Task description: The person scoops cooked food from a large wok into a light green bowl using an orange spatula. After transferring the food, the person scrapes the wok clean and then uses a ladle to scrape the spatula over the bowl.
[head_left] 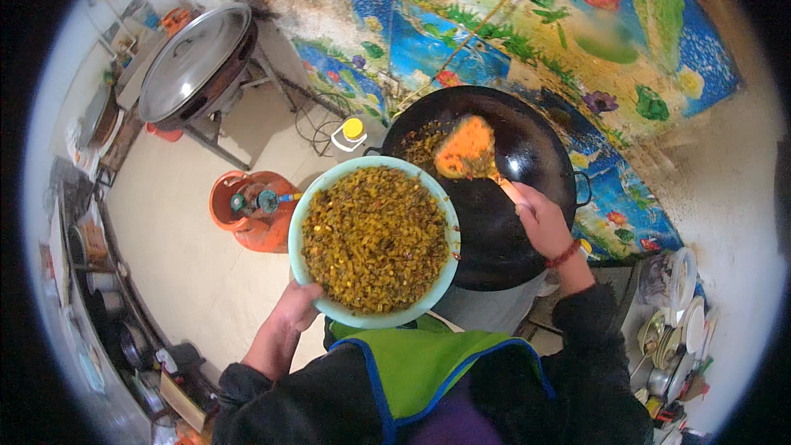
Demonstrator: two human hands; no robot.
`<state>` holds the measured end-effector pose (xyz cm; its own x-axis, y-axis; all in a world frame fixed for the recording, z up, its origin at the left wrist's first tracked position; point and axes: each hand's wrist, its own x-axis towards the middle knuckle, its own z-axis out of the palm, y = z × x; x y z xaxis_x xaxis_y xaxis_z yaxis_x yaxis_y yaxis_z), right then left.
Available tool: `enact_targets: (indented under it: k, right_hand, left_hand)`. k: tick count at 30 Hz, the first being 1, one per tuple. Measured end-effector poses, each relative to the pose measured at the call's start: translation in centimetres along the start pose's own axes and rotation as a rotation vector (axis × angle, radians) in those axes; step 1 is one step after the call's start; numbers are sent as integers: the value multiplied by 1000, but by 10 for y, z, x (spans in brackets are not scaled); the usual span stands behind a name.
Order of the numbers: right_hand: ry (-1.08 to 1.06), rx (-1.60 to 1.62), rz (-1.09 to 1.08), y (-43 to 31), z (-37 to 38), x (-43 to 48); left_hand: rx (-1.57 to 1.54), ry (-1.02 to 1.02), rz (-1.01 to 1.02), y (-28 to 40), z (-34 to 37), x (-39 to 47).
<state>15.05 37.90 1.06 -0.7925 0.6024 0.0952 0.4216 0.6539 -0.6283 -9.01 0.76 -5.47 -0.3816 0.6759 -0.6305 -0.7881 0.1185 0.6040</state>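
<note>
My left hand grips the lower left rim of a pale green bowl. Chopped, yellow-brown cooked food fills the bowl nearly to its rim. In my right hand is the handle of an orange spatula, whose broad blade has bits of food on it. Beneath the blade lies a large black wok, partly covered by the bowl at its left. Some of the same chopped food rests on the wok's far left wall. A few scraps cling to the bowl's right rim.
Left of the bowl stands an orange gas cylinder with a valve and hose. A yellow-capped jug sits behind the bowl. Farther left, a lidded large pan rests on a metal stand. Stacked dishes are at right, and shelves of pots at left.
</note>
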Motion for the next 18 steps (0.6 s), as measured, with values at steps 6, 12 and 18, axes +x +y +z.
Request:
enact_targets:
  k: [6, 12, 18]
  right_hand:
    - [-674, -243, 290, 108, 13, 13]
    - [-811, 127, 130, 91, 106, 43]
    - [-518, 462, 477, 72, 104, 78]
  left_hand:
    - [59, 27, -22, 3, 4, -2]
    - [73, 94, -41, 9, 13, -6]
    - [69, 105, -44, 8, 8, -6]
